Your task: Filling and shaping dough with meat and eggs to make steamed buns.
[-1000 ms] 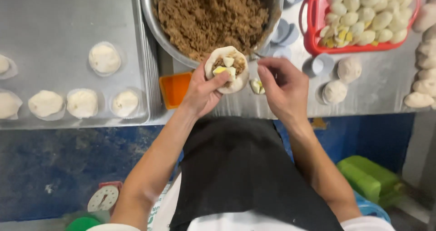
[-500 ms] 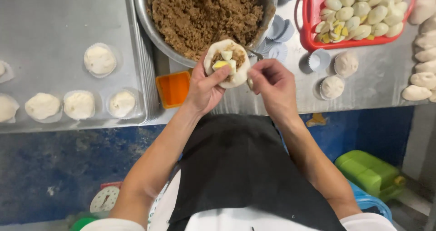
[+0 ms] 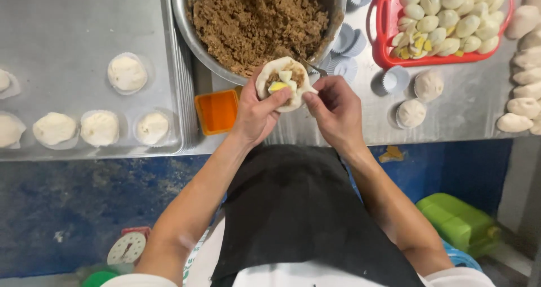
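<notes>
Moved: my hands have drifted slightly left, and my right hand (image 3: 333, 109) has come in to pinch the wrapper's rim.
Left hand: my left hand (image 3: 260, 113) is cupped under the dough round (image 3: 284, 83), thumb across its lower edge.
Right hand: fingertips closed on the round's right rim.
Where: it is held above the counter's (image 3: 468, 109) near edge, in front of the metal bowl of brown filling (image 3: 256, 19).
Done: filling and egg pieces (image 3: 280, 82) sit inside; finished buns (image 3: 98, 128) rest on the tray (image 3: 56, 33) at the left.
Left: the top is still open, I judge pleating remains.
</notes>
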